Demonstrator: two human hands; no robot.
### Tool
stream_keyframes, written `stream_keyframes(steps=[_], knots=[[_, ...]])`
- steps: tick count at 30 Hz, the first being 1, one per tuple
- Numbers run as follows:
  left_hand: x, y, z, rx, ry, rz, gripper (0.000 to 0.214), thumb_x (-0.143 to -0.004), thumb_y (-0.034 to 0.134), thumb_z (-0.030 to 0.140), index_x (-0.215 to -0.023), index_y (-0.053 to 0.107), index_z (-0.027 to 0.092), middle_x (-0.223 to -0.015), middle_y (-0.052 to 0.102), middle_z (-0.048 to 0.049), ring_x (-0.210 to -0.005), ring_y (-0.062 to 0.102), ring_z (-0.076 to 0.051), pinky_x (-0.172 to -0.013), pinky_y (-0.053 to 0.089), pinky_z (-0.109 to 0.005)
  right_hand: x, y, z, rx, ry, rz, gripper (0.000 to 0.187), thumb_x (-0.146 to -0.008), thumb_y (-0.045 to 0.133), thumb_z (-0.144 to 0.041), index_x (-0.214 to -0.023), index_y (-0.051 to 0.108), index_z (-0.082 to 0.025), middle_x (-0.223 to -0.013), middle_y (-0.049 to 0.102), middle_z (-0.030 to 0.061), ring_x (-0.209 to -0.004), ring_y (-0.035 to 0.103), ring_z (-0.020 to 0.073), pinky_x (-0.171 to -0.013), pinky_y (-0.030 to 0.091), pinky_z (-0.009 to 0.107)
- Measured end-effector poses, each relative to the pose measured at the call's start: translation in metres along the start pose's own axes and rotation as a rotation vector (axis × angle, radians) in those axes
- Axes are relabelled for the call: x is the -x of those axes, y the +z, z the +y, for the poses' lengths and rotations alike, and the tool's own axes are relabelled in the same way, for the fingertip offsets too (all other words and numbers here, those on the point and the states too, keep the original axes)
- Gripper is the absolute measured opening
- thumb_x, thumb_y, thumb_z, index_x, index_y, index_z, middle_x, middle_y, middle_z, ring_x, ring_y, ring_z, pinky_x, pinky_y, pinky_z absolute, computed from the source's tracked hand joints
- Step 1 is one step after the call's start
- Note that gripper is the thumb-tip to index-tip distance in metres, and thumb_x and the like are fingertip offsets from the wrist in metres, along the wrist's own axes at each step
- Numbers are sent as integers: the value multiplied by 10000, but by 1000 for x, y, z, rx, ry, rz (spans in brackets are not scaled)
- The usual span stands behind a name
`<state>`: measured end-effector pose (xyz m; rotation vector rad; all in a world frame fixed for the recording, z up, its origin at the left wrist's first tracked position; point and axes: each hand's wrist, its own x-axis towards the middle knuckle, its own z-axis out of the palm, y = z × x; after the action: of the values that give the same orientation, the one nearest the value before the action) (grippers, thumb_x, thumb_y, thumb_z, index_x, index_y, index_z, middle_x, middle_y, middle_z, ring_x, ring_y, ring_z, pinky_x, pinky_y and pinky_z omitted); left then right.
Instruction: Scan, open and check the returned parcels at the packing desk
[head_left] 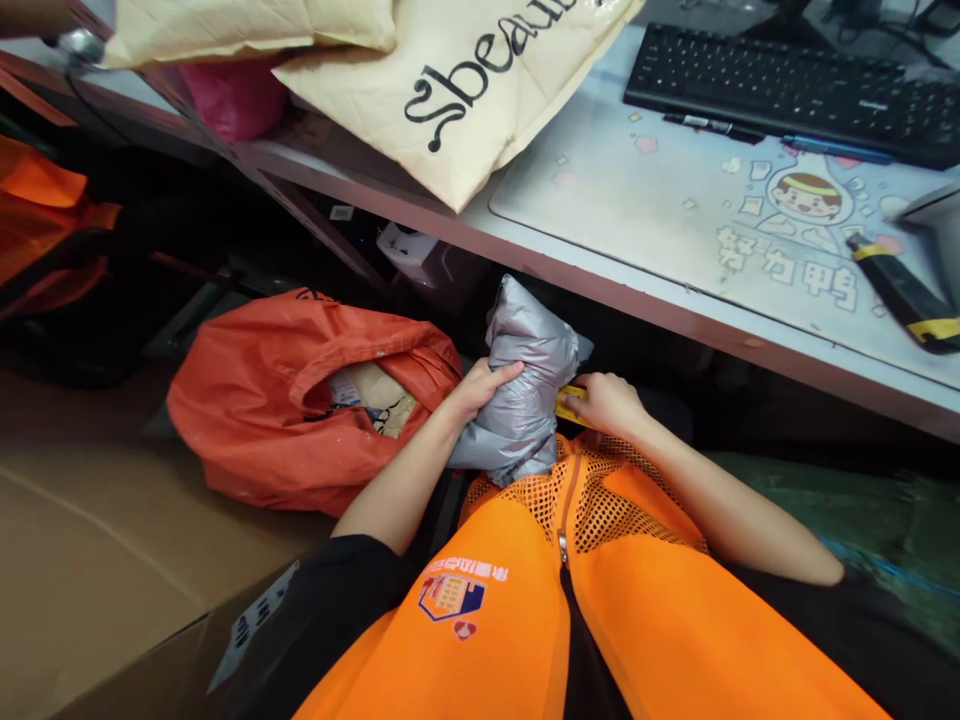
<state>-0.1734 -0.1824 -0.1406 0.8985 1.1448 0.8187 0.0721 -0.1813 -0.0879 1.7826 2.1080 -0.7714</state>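
Two bare hands are working low over the lap, while a cardboard box point(112, 540) is lying at 8 o'clock and an orange sack point(247, 420) is slumping open at 9 o'clock, a paper packet point(375, 400) showing in its mouth. The left hand point(472, 392) is pressing into a grey plastic mailer point(525, 390), its fingers point(499, 375) lying together across the wrinkled film. That mailer is standing at 12 o'clock, between both hands, just ahead of an orange mesh vest point(570, 610). The right hand point(606, 405) is closing over a small yellow strip point(570, 405) at the mailer's edge, fingers together. Farther up, a white desk point(600, 275) is carrying a cream printed envelope point(480, 130) at 12 o'clock, a black keyboard point(787, 95) at 1 o'clock, and a yellow-and-black box cutter point(904, 295) on a cartoon mouse mat point(600, 190) at 2 o'clock.
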Motion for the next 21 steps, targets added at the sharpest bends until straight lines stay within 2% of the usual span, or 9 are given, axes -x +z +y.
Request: stream_keyframes(steps=[6, 10, 13, 15, 18, 21], knots=[[19, 27, 31, 113, 121, -27, 687, -627, 886, 629, -1107, 795, 145, -1115, 802, -109, -1106, 740, -370, -990, 598, -480, 20, -34, -19, 84, -52, 96, 434, -983, 546, -531, -1181, 758, -209, -1066, 785, 179, -950, 748, 337, -762, 484, 345], [30, 34, 46, 124, 180, -65, 700, -635, 857, 622, -1158, 764, 166, -1180, 784, -100, -1164, 721, -385, -1018, 597, -510, 40, -55, -19, 148, -56, 135, 476, -999, 520, -561, -1180, 744, -183, -992, 780, 179, -903, 741, 336, -753, 465, 348], [35, 28, 55, 113, 207, -18, 756, -651, 799, 707, -1205, 748, 196, -1195, 778, -87, -1212, 695, -410, -1035, 588, -559, 57, -71, -10, 154, -85, 204, 521, -993, 534, -589, -1296, 711, -204, -948, 784, 149, -845, 736, 319, -722, 451, 342], [38, 18, 61, 157, 250, 59, 781, -699, 728, 783, -1255, 737, 235, -1213, 773, -72, -1273, 660, -412, -1056, 575, -581, 71, -82, -1, 109, -126, 283, 535, -982, 563, -588, -1364, 687, -233, -903, 787, 110, -776, 726, 284, -684, 441, 326], [43, 1, 68, 332, 380, 170, 798, -752, 664, 841, -1308, 713, 271, -1252, 762, -68, -1361, 599, -397, -1106, 542, -587, 94, -98, 16, 13, -225, 459, 510, -980, 590, -551, -1376, 685, -243, -799, 769, 55, -629, 680, 216, -603, 425, 296], [54, -9, 72, 491, 489, 154, 772, -758, 708, 815, -1311, 705, 277, -1252, 761, -73, -1396, 569, -377, -1143, 516, -561, 114, -109, 30, -42, -356, 675, 464, -993, 606, -511, -1337, 700, -213, -722, 742, 23, -529, 629, 171, -537, 411, 276]])
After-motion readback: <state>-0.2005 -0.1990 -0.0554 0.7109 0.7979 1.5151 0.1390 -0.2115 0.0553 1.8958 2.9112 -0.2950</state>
